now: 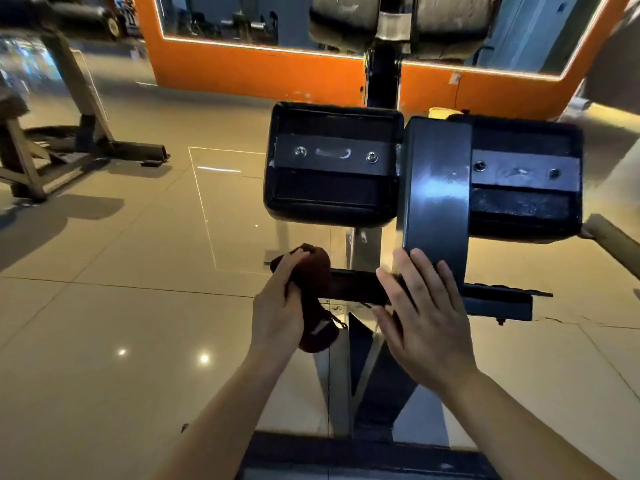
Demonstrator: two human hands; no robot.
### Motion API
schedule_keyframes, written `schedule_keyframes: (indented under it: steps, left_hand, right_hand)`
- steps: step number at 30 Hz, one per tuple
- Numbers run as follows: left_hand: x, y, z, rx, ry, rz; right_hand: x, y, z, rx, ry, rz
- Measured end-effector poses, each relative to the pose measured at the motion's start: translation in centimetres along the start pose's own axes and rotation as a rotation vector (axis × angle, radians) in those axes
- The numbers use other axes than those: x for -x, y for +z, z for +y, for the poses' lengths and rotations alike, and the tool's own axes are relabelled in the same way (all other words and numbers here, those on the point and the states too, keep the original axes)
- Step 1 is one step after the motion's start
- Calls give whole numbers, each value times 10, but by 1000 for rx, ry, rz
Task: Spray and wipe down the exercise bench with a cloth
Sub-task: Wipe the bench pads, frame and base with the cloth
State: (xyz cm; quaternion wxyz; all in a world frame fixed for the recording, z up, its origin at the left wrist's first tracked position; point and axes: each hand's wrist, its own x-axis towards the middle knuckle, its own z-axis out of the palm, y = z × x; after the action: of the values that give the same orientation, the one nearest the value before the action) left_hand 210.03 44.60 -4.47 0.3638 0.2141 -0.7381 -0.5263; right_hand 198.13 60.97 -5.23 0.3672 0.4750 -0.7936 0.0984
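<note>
Glossy beige floor tiles [114,306] spread under you, catching two small glints of ceiling light, and an orange wall [249,71] with a lit-edged mirror [221,19] closes the far side. At far left stands another machine's dark steel frame [83,109], its base bar lying on the tiles.

Your left hand [277,310] grips the cloth [317,296], a dark maroon bundle; your fingers [294,268] curl over its top and press it onto the left end of a black crossbar [356,287] that runs left to right across the frame. The cloth's long axis runs from the far side toward you, with its lower end hanging below the bar. A pale strip shows on that lower end, but any writing there is too blurred to read.

The exercise bench [433,188] stands straight ahead, its black central beam running away from you toward the wall. Two black pads show their undersides on either side of it, the left pad [332,195] and the right pad [526,209], each crossed by a bolted grey metal plate. No brand or label is readable on them.

Your right hand [429,327] lies flat, fingers straight and slightly spread, their tips touching the near end of the beam where it meets the crossbar.
</note>
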Motion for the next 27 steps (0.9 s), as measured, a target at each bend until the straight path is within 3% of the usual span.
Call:
schedule_keyframes:
  steps: [4,8,11,14,16,19,22,27]
  left_hand:
    - [3,-15,54,201,-90,-4]
    - [19,-18,118,106,104,-68]
    - [32,-25,162,55,237,-194]
    - [39,-36,190,2,255,-349]
    - [32,-48,202,76,166,-357]
    - [22,-64,199,174,19,-342]
    - [20,-65,176,130,-30,-469]
    - [-7,-68,132,262,-57,-255]
  right_hand:
    - [-31,-64,-22,-251,228,-164]
    - [-85,-141,-46,-975,628,-313]
    - [-108,-174,-54,-1197,729,-140]
    - [-107,-187,-48,-1150,678,-21]
    - [-102,-191,-40,-1090,573,7]
    - [-93,-192,-29,-1013,413,-133]
    - [-89,-191,-27,-981,312,-245]
    - [-100,-158,-30,-780,337,-259]
